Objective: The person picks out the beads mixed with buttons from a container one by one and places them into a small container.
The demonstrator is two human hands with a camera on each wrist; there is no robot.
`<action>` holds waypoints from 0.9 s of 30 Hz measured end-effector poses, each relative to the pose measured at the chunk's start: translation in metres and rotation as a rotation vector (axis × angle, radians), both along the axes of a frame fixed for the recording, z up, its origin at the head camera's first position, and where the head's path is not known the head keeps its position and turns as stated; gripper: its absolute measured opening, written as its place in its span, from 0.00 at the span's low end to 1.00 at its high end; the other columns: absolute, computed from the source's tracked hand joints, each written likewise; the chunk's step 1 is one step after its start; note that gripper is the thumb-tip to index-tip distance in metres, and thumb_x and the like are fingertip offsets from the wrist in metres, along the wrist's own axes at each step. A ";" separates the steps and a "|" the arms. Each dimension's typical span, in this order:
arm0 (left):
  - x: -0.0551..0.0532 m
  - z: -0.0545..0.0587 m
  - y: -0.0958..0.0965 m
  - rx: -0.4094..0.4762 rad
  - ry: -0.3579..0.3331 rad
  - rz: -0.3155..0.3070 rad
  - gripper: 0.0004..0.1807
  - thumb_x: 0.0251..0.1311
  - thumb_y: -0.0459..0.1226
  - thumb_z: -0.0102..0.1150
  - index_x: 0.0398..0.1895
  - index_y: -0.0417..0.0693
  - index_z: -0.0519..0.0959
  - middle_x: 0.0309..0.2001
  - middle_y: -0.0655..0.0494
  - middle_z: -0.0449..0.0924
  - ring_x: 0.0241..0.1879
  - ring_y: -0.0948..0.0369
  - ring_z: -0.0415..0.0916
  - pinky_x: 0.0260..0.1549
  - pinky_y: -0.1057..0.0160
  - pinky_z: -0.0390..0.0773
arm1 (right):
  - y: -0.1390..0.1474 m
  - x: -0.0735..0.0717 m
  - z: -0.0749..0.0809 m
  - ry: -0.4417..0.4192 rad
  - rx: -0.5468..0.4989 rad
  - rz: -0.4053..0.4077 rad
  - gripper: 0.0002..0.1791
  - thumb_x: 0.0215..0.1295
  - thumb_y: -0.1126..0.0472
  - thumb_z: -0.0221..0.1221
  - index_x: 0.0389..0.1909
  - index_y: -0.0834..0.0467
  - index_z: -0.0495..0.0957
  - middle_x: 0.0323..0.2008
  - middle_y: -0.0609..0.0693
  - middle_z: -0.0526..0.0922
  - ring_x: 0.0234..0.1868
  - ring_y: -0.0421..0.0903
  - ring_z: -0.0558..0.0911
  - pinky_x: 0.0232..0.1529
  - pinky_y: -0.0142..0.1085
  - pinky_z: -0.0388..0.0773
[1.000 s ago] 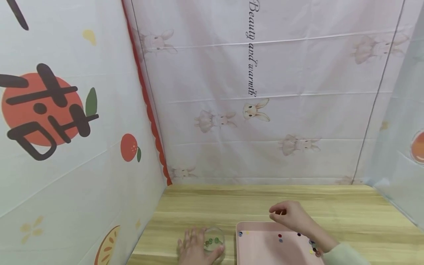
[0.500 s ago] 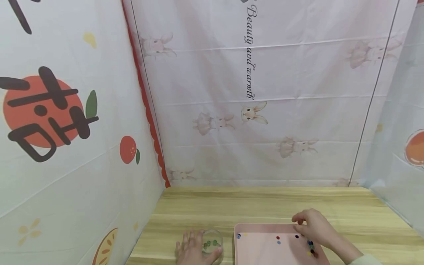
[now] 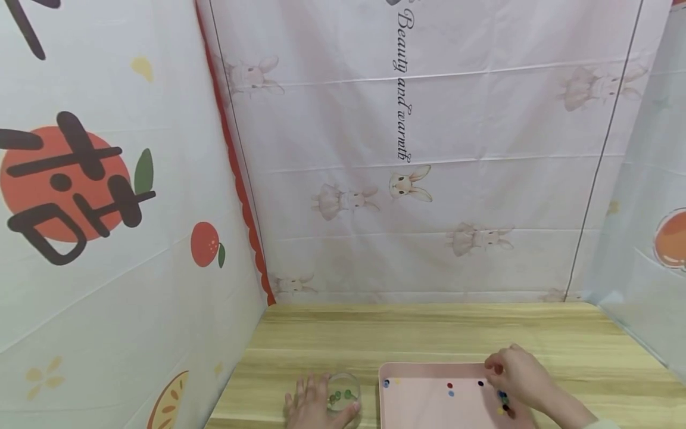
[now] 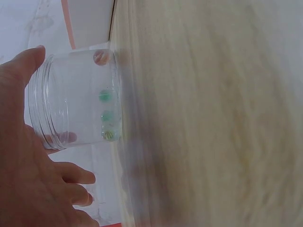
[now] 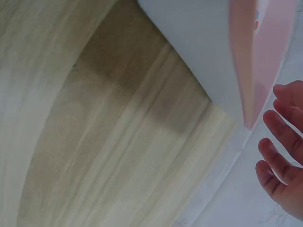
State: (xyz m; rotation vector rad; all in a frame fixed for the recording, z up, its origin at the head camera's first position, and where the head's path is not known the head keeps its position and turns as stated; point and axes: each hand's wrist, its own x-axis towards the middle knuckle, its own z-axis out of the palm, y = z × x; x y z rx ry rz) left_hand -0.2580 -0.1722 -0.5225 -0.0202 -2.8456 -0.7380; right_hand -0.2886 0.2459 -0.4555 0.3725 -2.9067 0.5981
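A clear round jar (image 4: 80, 99) stands upright on the table, with several green beads (image 4: 105, 95) and one reddish-brown bead (image 4: 101, 57) at its bottom. My left hand (image 3: 313, 408) grips the jar near its rim, thumb on one side and index finger on the other. The remaining fingers spread beside it. Over the far right corner of a pink tray (image 3: 415, 411) hovers my right hand (image 3: 522, 375), its fingers loosely bent and nothing visible between them. Below it in the head view, several dark, blue and yellow beads (image 3: 504, 402) cluster along the tray's right side.
Inside the tray lie a red bead (image 3: 449, 385), a light blue bead (image 3: 451, 394), a black bead (image 3: 480, 384) and a dark blue bead (image 3: 386, 383). The tray's raised rim (image 5: 244, 61) stands beside the right fingers. Printed cloth (image 3: 343, 238) hangs behind the wooden table (image 3: 332, 333).
My right hand has moved right and lower, from above the tray's far edge to its far right corner. The left hand stays on the jar. The head view has shifted slightly.
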 end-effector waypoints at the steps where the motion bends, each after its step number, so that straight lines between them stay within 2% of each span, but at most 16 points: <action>1: 0.000 0.000 0.000 -0.002 -0.001 -0.001 0.56 0.44 0.78 0.54 0.65 0.46 0.71 0.68 0.26 0.64 0.70 0.27 0.53 0.62 0.21 0.44 | 0.000 0.000 -0.002 0.004 0.020 -0.020 0.07 0.53 0.59 0.72 0.33 0.53 0.88 0.22 0.36 0.77 0.28 0.36 0.68 0.27 0.30 0.69; 5: 0.001 -0.001 0.000 0.002 -0.004 -0.006 0.56 0.44 0.78 0.54 0.66 0.46 0.71 0.68 0.26 0.63 0.70 0.26 0.53 0.62 0.21 0.44 | -0.001 0.000 -0.007 0.010 0.055 -0.064 0.07 0.51 0.60 0.73 0.33 0.52 0.88 0.25 0.38 0.82 0.30 0.39 0.71 0.29 0.33 0.72; 9: 0.001 -0.001 0.001 0.009 0.005 -0.005 0.55 0.45 0.78 0.54 0.66 0.47 0.71 0.68 0.26 0.64 0.70 0.27 0.53 0.63 0.21 0.44 | 0.000 0.000 -0.012 0.028 0.077 -0.066 0.06 0.50 0.62 0.73 0.31 0.51 0.88 0.28 0.41 0.85 0.30 0.41 0.71 0.29 0.36 0.74; 16: 0.003 0.001 0.001 -0.003 0.008 0.002 0.55 0.45 0.78 0.53 0.66 0.47 0.70 0.68 0.27 0.64 0.70 0.28 0.54 0.64 0.22 0.45 | -0.003 -0.001 -0.019 0.073 0.161 -0.055 0.07 0.52 0.63 0.71 0.22 0.48 0.84 0.19 0.37 0.76 0.25 0.42 0.64 0.25 0.32 0.61; 19: 0.003 0.002 0.001 -0.011 0.004 0.001 0.55 0.46 0.78 0.53 0.67 0.48 0.70 0.68 0.28 0.64 0.70 0.28 0.53 0.64 0.22 0.45 | -0.004 -0.002 -0.023 0.104 0.181 -0.045 0.10 0.51 0.64 0.71 0.20 0.47 0.83 0.17 0.36 0.74 0.24 0.42 0.63 0.24 0.33 0.59; 27: 0.002 0.003 0.001 -0.010 -0.012 -0.008 0.56 0.46 0.79 0.51 0.67 0.48 0.70 0.68 0.28 0.64 0.70 0.28 0.53 0.64 0.22 0.44 | -0.004 -0.002 -0.035 0.151 0.222 -0.056 0.20 0.51 0.62 0.71 0.13 0.45 0.69 0.13 0.38 0.64 0.25 0.43 0.61 0.27 0.36 0.55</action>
